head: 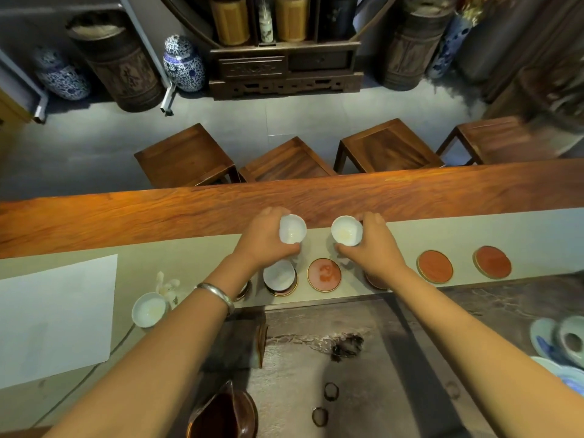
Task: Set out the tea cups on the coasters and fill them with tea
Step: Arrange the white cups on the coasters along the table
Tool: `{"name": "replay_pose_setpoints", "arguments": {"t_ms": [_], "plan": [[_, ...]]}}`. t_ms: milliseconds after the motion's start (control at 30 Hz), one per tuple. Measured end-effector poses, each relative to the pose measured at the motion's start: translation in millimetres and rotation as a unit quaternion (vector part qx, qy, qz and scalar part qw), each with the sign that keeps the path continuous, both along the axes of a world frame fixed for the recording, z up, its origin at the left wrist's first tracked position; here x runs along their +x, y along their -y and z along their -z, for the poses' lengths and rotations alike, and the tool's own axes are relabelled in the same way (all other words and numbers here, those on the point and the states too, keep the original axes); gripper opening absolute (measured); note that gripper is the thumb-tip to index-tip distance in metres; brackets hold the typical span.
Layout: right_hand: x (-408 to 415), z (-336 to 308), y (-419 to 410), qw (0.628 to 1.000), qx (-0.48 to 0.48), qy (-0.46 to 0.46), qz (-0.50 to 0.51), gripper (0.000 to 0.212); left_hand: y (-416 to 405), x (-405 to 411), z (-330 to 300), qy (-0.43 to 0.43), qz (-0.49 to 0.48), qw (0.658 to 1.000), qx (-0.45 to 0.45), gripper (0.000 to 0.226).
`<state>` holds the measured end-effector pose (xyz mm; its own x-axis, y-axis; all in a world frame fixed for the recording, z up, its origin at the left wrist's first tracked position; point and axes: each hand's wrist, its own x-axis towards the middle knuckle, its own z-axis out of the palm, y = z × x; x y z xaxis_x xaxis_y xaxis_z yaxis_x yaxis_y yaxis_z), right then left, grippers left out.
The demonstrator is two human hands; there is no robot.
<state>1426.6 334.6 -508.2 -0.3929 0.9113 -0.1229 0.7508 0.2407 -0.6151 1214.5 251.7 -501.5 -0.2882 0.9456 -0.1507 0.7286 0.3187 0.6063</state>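
I have both hands out over the far side of the desk [474, 229], each wrapped around a small white tea cup. My left hand [265, 240] grips the left cup [292, 229] from its left side, thumb near me and fingers curled round the far rim, with the cup's mouth tipped toward the camera. My right hand [376, 248] grips the right cup [346, 230] from its right side in the same way; that cup looks empty, with a faint pale patch at its bottom. The two cups are held near each other, apart, above the row of round red coasters. Just below my left hand a third white cup [279, 275] already sits on a coaster. The next coaster [324, 275] lies bare between my two hands, nearer to me than the held cups. Another coaster is mostly hidden under my right wrist, and two more coasters [434, 267] [492, 262] lie bare to the right of it. A fourth white cup [148, 310] stands off to the left beside a small white flower, on no coaster. A silver bangle [218, 295] rings my left wrist.
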Motion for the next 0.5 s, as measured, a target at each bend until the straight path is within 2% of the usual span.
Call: {"name": "replay_pose_setpoints", "arguments": {"t_ms": [267, 500], "plan": [[52, -5, 12, 1.000, -0.015, 0.026, 0.005, 0.064, 2, 56, 5, 0.012, 0.062, 0.998, -0.030, 0.072], [84, 5, 19, 0.999, -0.028, 0.037, 0.016, 0.062, 5, 81, 22, -0.001, 0.069, 0.996, -0.052, 0.072]]}}
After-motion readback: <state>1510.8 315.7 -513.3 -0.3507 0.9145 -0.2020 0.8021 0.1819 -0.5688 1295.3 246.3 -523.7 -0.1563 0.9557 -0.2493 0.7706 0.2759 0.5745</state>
